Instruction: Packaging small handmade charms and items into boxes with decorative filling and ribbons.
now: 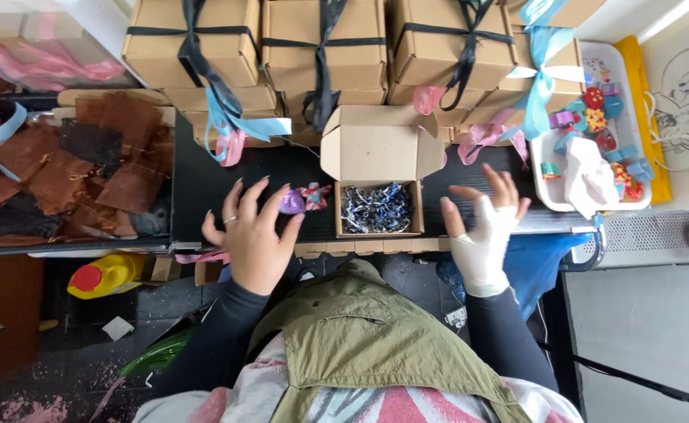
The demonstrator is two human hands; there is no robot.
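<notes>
An open cardboard box point(378, 149) stands on the black worktop, its lid flaps up and its inside filled with dark blue and white shredded paper point(377, 207). Left of the box lies a small purple and red wrapped item point(301, 199). My left hand point(254, 231) hovers with fingers spread, fingertips close to that item; I cannot tell whether they touch it. My right hand point(482, 227), partly covered by a white glove, is spread open just right of the box and holds nothing.
Closed cardboard boxes point(321, 47) tied with black and blue ribbons are stacked behind. Brown paper sheets point(70, 168) lie at the left. A white tray point(623, 102) of colourful small items stands at the right. A yellow bottle point(109, 276) sits on the floor.
</notes>
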